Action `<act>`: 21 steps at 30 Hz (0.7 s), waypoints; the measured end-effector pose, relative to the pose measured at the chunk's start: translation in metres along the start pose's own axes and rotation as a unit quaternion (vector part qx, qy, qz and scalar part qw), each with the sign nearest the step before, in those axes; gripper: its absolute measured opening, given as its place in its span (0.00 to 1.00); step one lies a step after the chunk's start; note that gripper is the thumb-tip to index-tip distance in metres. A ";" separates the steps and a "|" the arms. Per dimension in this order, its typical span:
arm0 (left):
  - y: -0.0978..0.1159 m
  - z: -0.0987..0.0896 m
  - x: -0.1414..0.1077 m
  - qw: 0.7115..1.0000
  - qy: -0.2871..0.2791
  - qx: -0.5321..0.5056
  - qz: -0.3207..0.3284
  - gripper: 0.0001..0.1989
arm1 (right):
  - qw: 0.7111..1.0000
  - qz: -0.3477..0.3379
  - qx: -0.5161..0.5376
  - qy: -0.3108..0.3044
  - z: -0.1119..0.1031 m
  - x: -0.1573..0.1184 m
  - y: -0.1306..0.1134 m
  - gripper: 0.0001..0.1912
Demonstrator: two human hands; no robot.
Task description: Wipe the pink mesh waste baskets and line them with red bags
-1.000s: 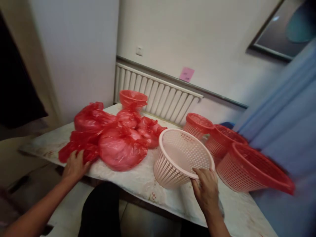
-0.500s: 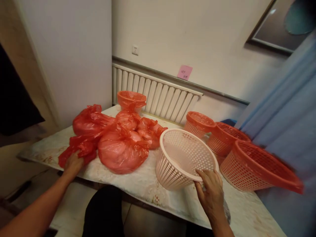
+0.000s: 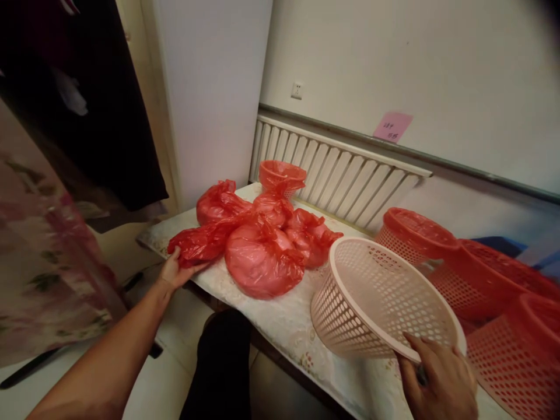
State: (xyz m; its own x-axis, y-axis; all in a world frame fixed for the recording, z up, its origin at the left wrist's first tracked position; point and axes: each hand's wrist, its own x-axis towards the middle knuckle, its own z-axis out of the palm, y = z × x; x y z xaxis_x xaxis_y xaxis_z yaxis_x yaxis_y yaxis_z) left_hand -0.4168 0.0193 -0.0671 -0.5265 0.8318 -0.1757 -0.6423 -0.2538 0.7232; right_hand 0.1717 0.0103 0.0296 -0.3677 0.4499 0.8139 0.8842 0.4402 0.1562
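Observation:
My left hand (image 3: 177, 273) has its fingers around the near end of a crumpled red plastic bag (image 3: 201, 242) at the table's left front edge. My right hand (image 3: 440, 373) grips the near rim of a white perforated basket (image 3: 354, 321), which shows nothing inside. Between the hands lies a large filled red bag (image 3: 262, 259), knotted at its top. More filled red bags (image 3: 308, 236) are bunched behind it.
A red-lined basket (image 3: 282, 175) stands at the table's back corner by the radiator (image 3: 341, 181). Several red-lined baskets (image 3: 507, 350) line the right side. Dark clothing (image 3: 100, 105) hangs at the left, above a flowered cloth (image 3: 44, 262).
The view has swung left, so everything sits further right. My left hand has turned, and the crumpled bag is stretched out more. My right hand still grips the white basket's rim.

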 end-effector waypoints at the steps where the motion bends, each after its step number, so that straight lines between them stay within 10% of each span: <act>1: 0.000 -0.003 -0.003 1.000 -0.013 -0.003 -0.003 0.21 | 1.000 -0.001 -0.002 0.001 0.000 0.000 0.000 0.18; 9: -0.008 -0.010 -0.020 0.957 0.034 0.263 0.114 0.19 | 1.000 0.005 -0.013 -0.007 -0.004 0.004 0.000 0.21; 14: -0.034 -0.003 -0.036 0.883 -0.040 0.437 0.165 0.06 | 0.989 0.027 0.148 0.005 -0.022 0.009 -0.054 0.24; 18: -0.055 -0.003 -0.046 0.809 -0.075 0.546 0.202 0.11 | 0.905 -0.013 0.412 -0.102 0.005 0.019 -0.152 0.19; 21: -0.065 -0.009 -0.049 0.757 -0.087 0.609 0.223 0.16 | 0.762 0.147 0.563 -0.284 0.059 0.035 -0.229 0.20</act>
State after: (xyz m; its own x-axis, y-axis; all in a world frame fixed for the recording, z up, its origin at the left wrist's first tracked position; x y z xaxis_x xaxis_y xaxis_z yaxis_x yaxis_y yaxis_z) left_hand -0.3541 -0.0098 -0.1112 -0.3904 0.8766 0.2813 0.6221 0.0260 0.7825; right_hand -0.0605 -0.0289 -0.0100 -0.5498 0.7807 0.2972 0.2616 0.4988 -0.8263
